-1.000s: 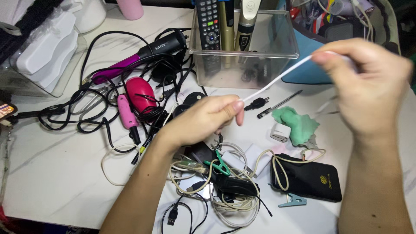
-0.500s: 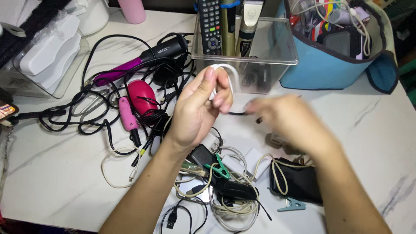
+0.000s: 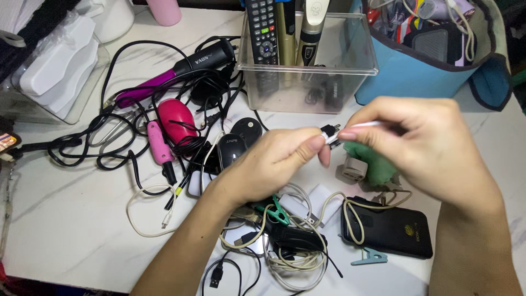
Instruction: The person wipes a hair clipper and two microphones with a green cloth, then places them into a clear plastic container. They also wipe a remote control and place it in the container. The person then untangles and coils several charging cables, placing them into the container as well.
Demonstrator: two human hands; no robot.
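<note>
While both hands meet over the middle of the bench (image 3: pixel 66 219), a thin white cable (image 3: pixel 361 125) runs between them. Right hand (image 3: pixel 424 148) is curled shut, thumb and forefinger pinching that cable near its end; left hand (image 3: pixel 274 161) is closed too, fingertips nipping the small dark plug (image 3: pixel 330 132) right where the two hands touch. So the cable sits above the clutter, held off the surface, just near of the clear plastic box (image 3: pixel 329 82).

That box stands at the far side with a black remote (image 3: pixel 262 24) and two upright gadgets in it. Right of it, a blue fabric bag (image 3: pixel 411 74) stuffed with more leads. Far left, a clear bag of white moulded pieces (image 3: pixel 52 71). Left of the hands, a purple and black hair tool (image 3: pixel 175 74) with white lettering on its barrel, a magenta mouse (image 3: pixel 176 119), a black mouse (image 3: pixel 229 151) with a pale logo. Near right, a flat black power bank (image 3: pixel 394 233) bearing a small gold emblem, a pale cord looped over it, a teal clip (image 3: pixel 368 256) beside it.
</note>
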